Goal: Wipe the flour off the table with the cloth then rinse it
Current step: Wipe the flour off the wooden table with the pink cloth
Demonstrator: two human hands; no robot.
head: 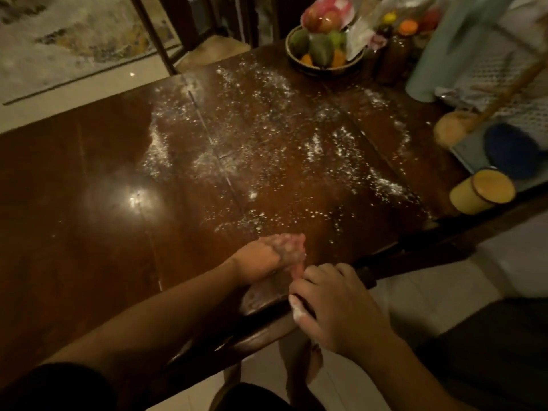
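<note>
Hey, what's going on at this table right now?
A person stands at the near edge of a dark polished wooden table that is scattered with white flour. The left hand and right hand are together at the edge, both dusted white, apparently rubbing flour off the fingers. No cloth is clearly visible, and the flour looks unwiped. A bowl of fruit sits at the far side.

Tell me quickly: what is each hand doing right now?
Left hand: curled shut, floury, holding nothing identifiable.
Right hand: loosely open, floury fingertips, empty.
</note>
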